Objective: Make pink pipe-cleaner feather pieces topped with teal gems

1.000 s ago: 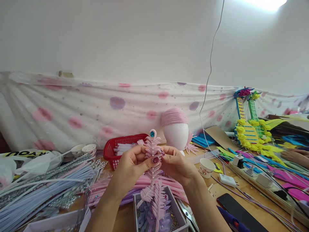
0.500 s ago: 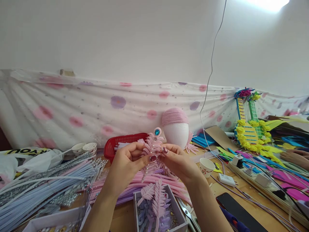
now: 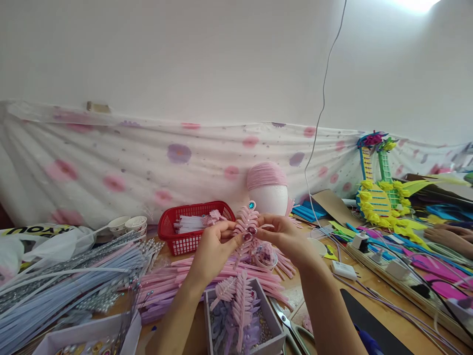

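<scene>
Between my two hands is a pink, fuzzy feather-shaped ornament (image 3: 242, 222), upright, with a blue gem at its top and small pearl-like beads along its middle. My left hand (image 3: 212, 254) pinches it from the left side with thumb and fingers. From the right, my right hand (image 3: 281, 235) is closed on it too, fingertips meeting near its middle. Below them stands a grey box (image 3: 273, 331) holding similar pink feather pieces (image 3: 241, 305), lilac pieces and small beads. Scissors (image 3: 290, 325) lie at the box's right side, partly under my right forearm.
A red basket (image 3: 168, 222) stands behind my left hand. A white foam head (image 3: 271, 197) wrapped in pink is at the back. Pink stems (image 3: 162, 281) and silvery stems (image 3: 74, 276) cover the left. Right are a power strip (image 3: 391, 281), cables and another person's hand (image 3: 449, 234).
My hands and the feather ornament have shifted right in the view, showing more of the red basket. My right hand now partly covers the paper cup.
</scene>
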A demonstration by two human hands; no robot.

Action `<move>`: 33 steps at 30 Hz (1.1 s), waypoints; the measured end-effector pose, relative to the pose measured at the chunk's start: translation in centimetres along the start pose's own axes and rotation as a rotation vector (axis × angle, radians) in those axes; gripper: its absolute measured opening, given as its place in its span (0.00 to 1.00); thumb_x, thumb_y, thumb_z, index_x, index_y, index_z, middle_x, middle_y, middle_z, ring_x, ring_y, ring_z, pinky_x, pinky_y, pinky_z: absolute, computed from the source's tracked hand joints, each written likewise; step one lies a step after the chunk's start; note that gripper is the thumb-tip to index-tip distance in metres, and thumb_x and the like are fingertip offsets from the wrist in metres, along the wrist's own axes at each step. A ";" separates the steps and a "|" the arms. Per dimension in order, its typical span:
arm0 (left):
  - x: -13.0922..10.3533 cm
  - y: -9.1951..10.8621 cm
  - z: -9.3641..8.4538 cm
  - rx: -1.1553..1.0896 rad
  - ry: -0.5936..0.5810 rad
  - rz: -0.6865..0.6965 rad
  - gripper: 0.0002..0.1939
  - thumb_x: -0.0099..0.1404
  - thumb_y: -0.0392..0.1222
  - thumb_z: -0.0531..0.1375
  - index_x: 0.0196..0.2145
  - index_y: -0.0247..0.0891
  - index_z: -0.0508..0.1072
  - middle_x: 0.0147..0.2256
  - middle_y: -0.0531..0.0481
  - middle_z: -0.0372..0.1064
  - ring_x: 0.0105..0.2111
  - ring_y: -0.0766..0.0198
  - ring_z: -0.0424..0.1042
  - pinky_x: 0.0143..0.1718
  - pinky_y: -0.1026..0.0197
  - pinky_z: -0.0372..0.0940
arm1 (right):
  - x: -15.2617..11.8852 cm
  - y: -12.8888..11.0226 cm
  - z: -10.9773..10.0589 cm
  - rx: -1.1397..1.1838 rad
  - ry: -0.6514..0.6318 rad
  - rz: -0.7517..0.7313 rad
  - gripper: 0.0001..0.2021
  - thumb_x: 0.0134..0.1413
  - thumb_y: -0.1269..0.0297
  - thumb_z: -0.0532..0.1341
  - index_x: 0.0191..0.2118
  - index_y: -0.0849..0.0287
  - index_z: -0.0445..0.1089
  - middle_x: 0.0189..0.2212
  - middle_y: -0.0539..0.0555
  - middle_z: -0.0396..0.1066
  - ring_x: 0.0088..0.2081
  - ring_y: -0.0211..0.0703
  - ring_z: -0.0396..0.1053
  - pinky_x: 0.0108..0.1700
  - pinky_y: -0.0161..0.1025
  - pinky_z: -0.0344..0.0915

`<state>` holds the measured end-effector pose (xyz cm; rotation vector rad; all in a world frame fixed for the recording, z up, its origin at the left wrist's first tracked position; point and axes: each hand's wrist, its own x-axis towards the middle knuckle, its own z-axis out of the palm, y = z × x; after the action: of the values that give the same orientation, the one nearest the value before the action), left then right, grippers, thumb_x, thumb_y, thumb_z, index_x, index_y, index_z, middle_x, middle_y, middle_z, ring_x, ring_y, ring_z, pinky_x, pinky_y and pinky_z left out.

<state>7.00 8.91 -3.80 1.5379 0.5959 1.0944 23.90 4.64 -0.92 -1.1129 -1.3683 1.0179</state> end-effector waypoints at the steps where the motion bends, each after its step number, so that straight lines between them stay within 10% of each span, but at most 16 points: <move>1: 0.2 -0.2 -0.1 -0.013 -0.031 -0.018 0.18 0.52 0.46 0.70 0.37 0.32 0.78 0.35 0.44 0.80 0.37 0.58 0.77 0.38 0.63 0.68 | -0.1 -0.1 -0.2 -0.022 0.012 0.003 0.15 0.33 0.59 0.75 0.24 0.61 0.71 0.25 0.48 0.69 0.29 0.36 0.64 0.35 0.36 0.59; 16: -0.9 1.7 -0.4 -0.104 0.020 -0.042 0.17 0.52 0.44 0.70 0.39 0.33 0.78 0.35 0.44 0.80 0.36 0.58 0.77 0.38 0.62 0.69 | 0.3 0.4 0.9 0.474 -0.211 0.015 0.10 0.41 0.60 0.73 0.29 0.62 0.79 0.25 0.52 0.73 0.28 0.36 0.66 0.35 0.35 0.63; 33: -1.6 2.7 -1.3 -0.091 0.070 -0.021 0.16 0.50 0.41 0.72 0.37 0.35 0.78 0.34 0.46 0.79 0.36 0.60 0.76 0.39 0.65 0.67 | 0.0 0.0 1.3 0.421 -0.185 -0.012 0.09 0.42 0.60 0.72 0.28 0.62 0.79 0.25 0.54 0.75 0.28 0.39 0.69 0.37 0.37 0.66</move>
<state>4.70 7.42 -1.84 1.4172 0.6002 1.1480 22.59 4.68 -1.00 -0.7103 -1.2238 1.3516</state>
